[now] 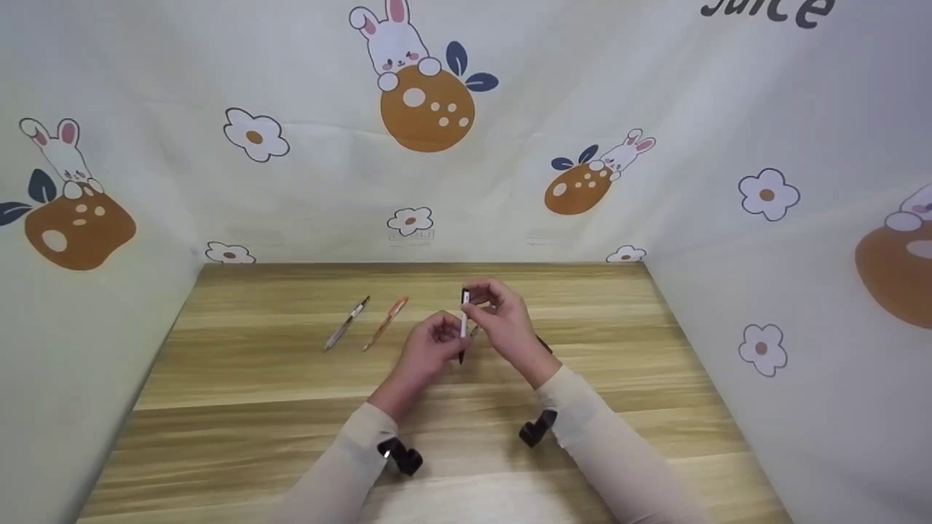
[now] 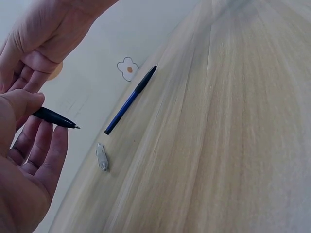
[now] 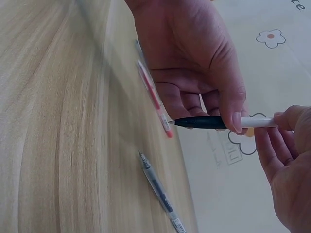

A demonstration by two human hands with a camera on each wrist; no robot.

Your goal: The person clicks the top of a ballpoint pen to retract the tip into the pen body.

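A ballpoint pen [image 1: 464,320] with a white barrel and black ends is held upright between my two hands in the head view. My left hand [image 1: 433,349] pinches it low down, at the black grip section [image 3: 199,122]. Higher up, my right hand [image 1: 502,316] holds the white barrel [image 3: 257,122] between thumb and fingers. The bare metal tip [image 2: 77,127] sticks out below the left fingers. Behind the hands, a clear pen [image 3: 163,194] lies on the table, mostly hidden in the head view.
Left of the hands, a grey clear pen [image 1: 347,324] and an orange-red pen [image 1: 386,322] lie slanted on the wooden table [image 1: 255,407]. A blue pen with a black end [image 2: 130,100] lies to the right, partly behind the right wrist. Printed fabric [image 1: 306,196] stands around the table.
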